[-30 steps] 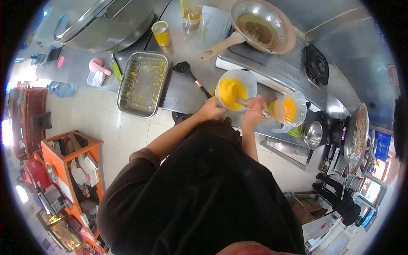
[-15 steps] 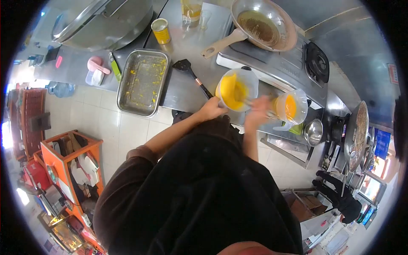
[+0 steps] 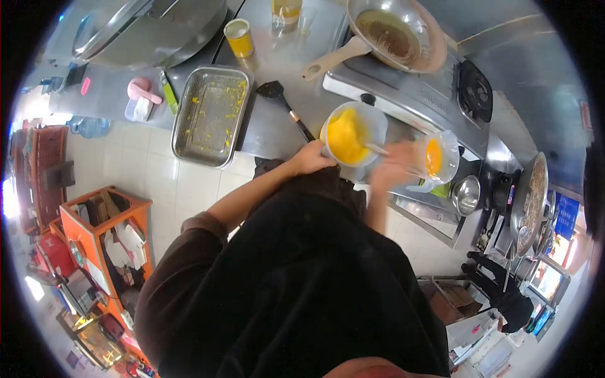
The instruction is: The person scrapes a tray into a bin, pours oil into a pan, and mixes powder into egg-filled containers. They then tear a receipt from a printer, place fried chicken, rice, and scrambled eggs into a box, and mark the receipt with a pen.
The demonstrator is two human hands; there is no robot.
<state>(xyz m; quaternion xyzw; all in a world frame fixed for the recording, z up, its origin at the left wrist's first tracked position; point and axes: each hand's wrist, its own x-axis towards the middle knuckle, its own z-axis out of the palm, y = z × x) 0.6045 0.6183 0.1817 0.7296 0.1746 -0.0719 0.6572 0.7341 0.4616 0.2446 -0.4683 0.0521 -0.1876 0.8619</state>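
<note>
My left hand (image 3: 310, 157) is closed on the near-left side of a translucent plastic measuring jug (image 3: 376, 123). Bright yellow liquid (image 3: 345, 135), smeared by motion, swirls inside it. In my blurred right hand (image 3: 396, 165) is a whisk (image 3: 375, 149), its metal shaft reaching over the jug's right rim; its head is lost in the liquid. Just right of that hand stands a second clear jug (image 3: 449, 160) with orange-yellow liquid. A black-headed spatula (image 3: 272, 91) lies left of the first jug, its handle end close to my left hand.
A steel tray (image 3: 179, 135) with yellow scraps sits at the counter's left edge. Behind are an opened yellow can (image 3: 239, 41) and a frying pan (image 3: 435, 41) on the gas stove (image 3: 403, 91). At right are a steel bowl (image 3: 466, 195) and a wok (image 3: 528, 195). Another person (image 3: 504, 286) stands far right.
My right hand has shifted slightly right with the whisk, and the yellow liquid has changed shape with the stirring. My left hand stays on the jug. The view has moved slightly.
</note>
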